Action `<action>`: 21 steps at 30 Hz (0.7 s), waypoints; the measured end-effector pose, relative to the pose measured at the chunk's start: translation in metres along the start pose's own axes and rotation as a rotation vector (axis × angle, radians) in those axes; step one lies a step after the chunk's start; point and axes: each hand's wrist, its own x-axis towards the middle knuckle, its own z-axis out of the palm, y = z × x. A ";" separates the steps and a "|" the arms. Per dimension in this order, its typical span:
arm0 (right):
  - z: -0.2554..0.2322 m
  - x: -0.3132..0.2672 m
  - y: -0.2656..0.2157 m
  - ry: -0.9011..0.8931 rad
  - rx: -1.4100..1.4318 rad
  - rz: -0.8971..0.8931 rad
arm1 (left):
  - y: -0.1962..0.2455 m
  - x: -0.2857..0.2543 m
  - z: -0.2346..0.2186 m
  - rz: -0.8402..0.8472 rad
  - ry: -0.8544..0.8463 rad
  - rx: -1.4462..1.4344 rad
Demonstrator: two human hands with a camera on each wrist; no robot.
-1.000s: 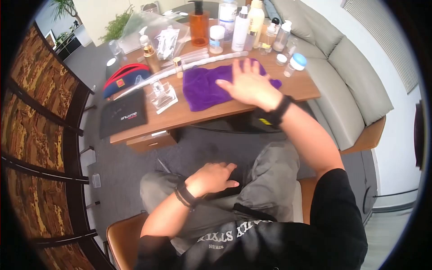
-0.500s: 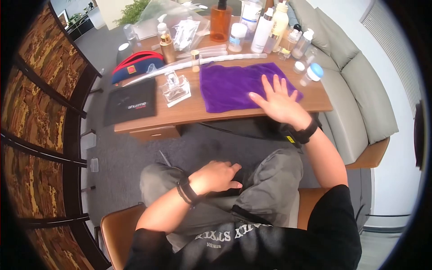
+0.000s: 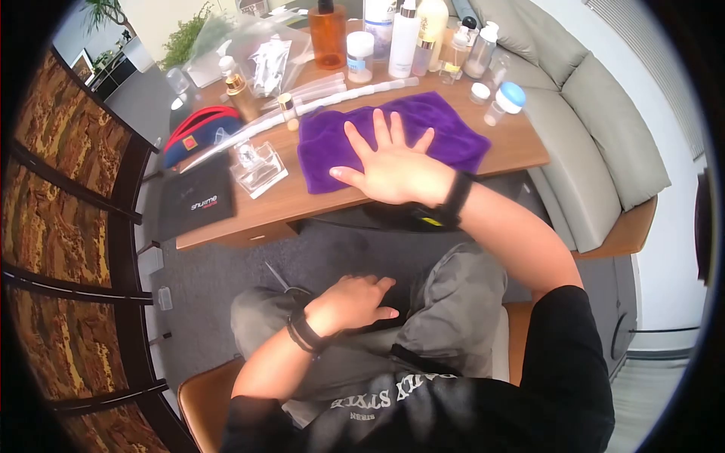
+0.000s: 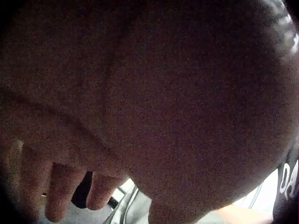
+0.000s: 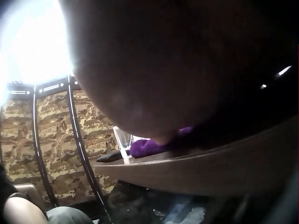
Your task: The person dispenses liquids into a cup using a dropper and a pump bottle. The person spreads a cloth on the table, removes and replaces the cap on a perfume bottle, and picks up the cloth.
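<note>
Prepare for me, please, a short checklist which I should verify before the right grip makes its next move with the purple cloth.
1. Right grip above or on the purple cloth, fingers spread: ok.
2. Palm pressing firmly on the cloth: cannot tell; no view shows it.
3. Cloth lying smooth: not ok; its left part is wrinkled.
4. Left grip away from the table: ok; it is at the lap.
5. Clear glass bottle apart from the cloth: ok; bare wood shows between.
6. Small gold-capped bottle apart from the cloth: cannot tell; too close.

Purple cloth (image 5: pixel 145 148) (partly hidden) lies on the table (image 5: pixel 187 172), panels (image 5: pixel 55 140) behind.
</note>
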 end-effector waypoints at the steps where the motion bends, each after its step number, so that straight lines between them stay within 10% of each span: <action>1: 0.001 0.000 0.000 0.000 0.013 0.012 | 0.000 0.001 0.001 -0.009 -0.020 0.004; 21: -0.010 -0.041 0.035 0.262 -0.092 0.049 | 0.002 -0.001 0.009 -0.024 -0.035 0.068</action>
